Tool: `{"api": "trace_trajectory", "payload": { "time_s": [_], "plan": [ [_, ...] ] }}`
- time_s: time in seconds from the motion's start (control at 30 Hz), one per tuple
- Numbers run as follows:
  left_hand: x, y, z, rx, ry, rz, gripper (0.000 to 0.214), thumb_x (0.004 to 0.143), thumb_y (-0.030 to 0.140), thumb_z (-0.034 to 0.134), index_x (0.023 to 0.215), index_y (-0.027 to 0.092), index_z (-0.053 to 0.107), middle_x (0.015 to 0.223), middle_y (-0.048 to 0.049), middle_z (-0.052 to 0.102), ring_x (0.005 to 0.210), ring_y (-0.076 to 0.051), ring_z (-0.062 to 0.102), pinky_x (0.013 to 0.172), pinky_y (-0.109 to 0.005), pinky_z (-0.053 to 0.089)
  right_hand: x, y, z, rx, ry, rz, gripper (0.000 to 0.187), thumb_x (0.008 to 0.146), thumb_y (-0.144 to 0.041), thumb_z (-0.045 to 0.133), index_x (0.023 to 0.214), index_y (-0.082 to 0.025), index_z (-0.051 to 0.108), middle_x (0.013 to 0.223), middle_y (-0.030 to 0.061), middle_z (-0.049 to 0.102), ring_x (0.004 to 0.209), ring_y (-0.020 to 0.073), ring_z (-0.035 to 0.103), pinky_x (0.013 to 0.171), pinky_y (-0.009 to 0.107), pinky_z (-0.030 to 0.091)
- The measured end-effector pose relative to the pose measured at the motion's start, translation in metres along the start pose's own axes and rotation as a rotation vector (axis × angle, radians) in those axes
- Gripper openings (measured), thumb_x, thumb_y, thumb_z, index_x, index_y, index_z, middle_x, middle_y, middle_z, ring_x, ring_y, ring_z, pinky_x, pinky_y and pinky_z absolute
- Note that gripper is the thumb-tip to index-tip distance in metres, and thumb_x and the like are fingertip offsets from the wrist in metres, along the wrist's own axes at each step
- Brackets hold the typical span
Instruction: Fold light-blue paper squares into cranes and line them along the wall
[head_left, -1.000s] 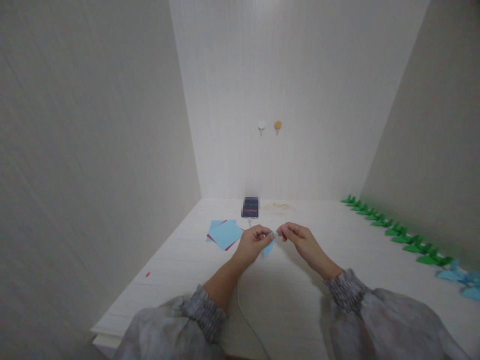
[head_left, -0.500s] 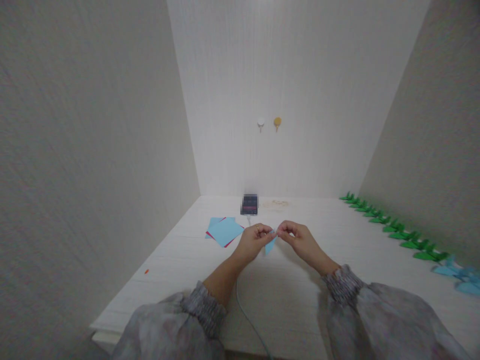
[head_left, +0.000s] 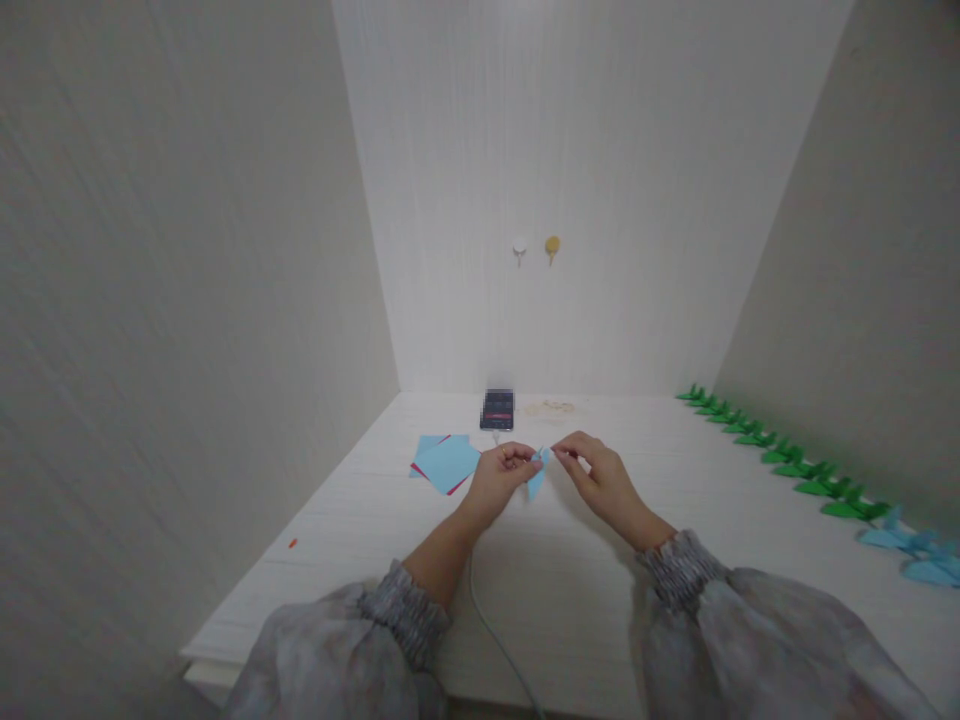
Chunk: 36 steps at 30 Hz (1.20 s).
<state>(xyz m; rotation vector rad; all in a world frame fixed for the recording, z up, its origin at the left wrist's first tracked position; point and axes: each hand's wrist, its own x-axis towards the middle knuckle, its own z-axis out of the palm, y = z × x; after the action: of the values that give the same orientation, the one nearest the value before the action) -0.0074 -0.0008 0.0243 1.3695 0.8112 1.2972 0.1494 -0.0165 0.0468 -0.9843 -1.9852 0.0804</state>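
A small folded piece of light blue paper (head_left: 535, 487) hangs in a narrow, pointed shape above the white table. My left hand (head_left: 498, 480) is closed on its left side, thumb against fingers, with a ring on one finger. At the paper's upper right edge is my right hand (head_left: 600, 480), its thumb and index finger brought together in a pinch. Whether those fingertips grip a corner is too small to make out. Left of my left hand lie light blue square sheets (head_left: 448, 463), with red edges showing beneath.
A phone (head_left: 497, 411) with a cable (head_left: 499, 640) stands by the back wall. Green folded paper pieces (head_left: 814, 486) line the right side, with light blue folded ones (head_left: 930, 568) nearest. A small orange scrap (head_left: 293, 544) lies left. Two hooks (head_left: 553, 245) are on the wall.
Both hands have shifted slightly up and left with the folded paper. My right fingertips have moved a little away from my left ones, and a small pointed tip now shows at the paper's top.
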Motion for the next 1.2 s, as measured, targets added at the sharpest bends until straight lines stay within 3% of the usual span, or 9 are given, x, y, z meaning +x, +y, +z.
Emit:
{"api": "trace_trajectory", "payload": {
  "time_s": [0.2, 0.4, 0.6, 0.83, 0.97, 1.2],
  "plan": [
    [0.0008, -0.0007, 0.0022, -0.02, 0.001, -0.025, 0.027, 0.052, 0.03, 0.067, 0.07, 0.013, 0.057, 0.057, 0.0022, 0.055, 0.05, -0.006, 0.046, 0.053, -0.02, 0.035, -0.0021, 0.0013, -0.0006, -0.103, 0.016, -0.127, 0.014, 0.079, -0.021, 0.042, 0.082, -0.018, 0.055, 0.076, 0.0049, 0.058, 0.071, 0.015, 0.05, 0.069, 0.03, 0.034],
    [0.0013, -0.0008, 0.0026, 0.007, 0.006, -0.017, 0.028, 0.052, 0.031, 0.067, 0.07, 0.012, 0.057, 0.058, 0.0015, 0.054, 0.051, -0.006, 0.046, 0.053, -0.02, 0.035, -0.0016, 0.0009, -0.0009, -0.165, 0.004, -0.161, 0.013, 0.078, -0.02, 0.042, 0.079, -0.016, 0.054, 0.076, 0.0054, 0.057, 0.07, 0.0152, 0.05, 0.068, 0.03, 0.033],
    [0.0028, -0.0026, 0.0017, 0.019, 0.013, -0.003, 0.026, 0.052, 0.029, 0.067, 0.069, 0.012, 0.057, 0.053, 0.004, 0.05, 0.047, -0.004, 0.041, 0.049, -0.018, 0.032, -0.0014, -0.0009, 0.0007, -0.097, -0.022, -0.066, 0.01, 0.076, -0.02, 0.045, 0.075, -0.016, 0.054, 0.07, 0.0025, 0.056, 0.061, 0.0122, 0.048, 0.066, 0.028, 0.034],
    [0.0019, -0.0079, -0.0015, 0.045, -0.001, 0.026, 0.028, 0.054, 0.032, 0.066, 0.071, 0.012, 0.057, 0.055, 0.0026, 0.051, 0.049, -0.005, 0.042, 0.05, -0.019, 0.032, -0.0005, 0.002, 0.0043, 0.089, -0.032, 0.139, 0.015, 0.076, -0.026, 0.045, 0.069, -0.018, 0.057, 0.065, 0.0007, 0.056, 0.063, 0.0132, 0.05, 0.06, 0.024, 0.037],
    [0.0019, -0.0086, -0.0015, 0.049, -0.002, 0.036, 0.027, 0.054, 0.032, 0.066, 0.071, 0.013, 0.057, 0.056, 0.002, 0.052, 0.05, -0.006, 0.043, 0.051, -0.019, 0.033, -0.0009, 0.0016, 0.0038, 0.125, -0.033, 0.181, 0.015, 0.075, -0.027, 0.045, 0.069, -0.018, 0.057, 0.065, 0.0009, 0.057, 0.064, 0.0136, 0.051, 0.059, 0.024, 0.038],
    [0.0036, -0.0059, 0.0008, 0.039, -0.006, 0.022, 0.03, 0.053, 0.034, 0.066, 0.072, 0.012, 0.058, 0.059, 0.0008, 0.053, 0.051, -0.006, 0.044, 0.051, -0.02, 0.034, -0.0018, 0.004, 0.0009, -0.039, -0.02, -0.036, 0.015, 0.078, -0.024, 0.043, 0.075, -0.019, 0.057, 0.073, 0.0033, 0.059, 0.069, 0.0148, 0.052, 0.068, 0.029, 0.034]
  ]
}}
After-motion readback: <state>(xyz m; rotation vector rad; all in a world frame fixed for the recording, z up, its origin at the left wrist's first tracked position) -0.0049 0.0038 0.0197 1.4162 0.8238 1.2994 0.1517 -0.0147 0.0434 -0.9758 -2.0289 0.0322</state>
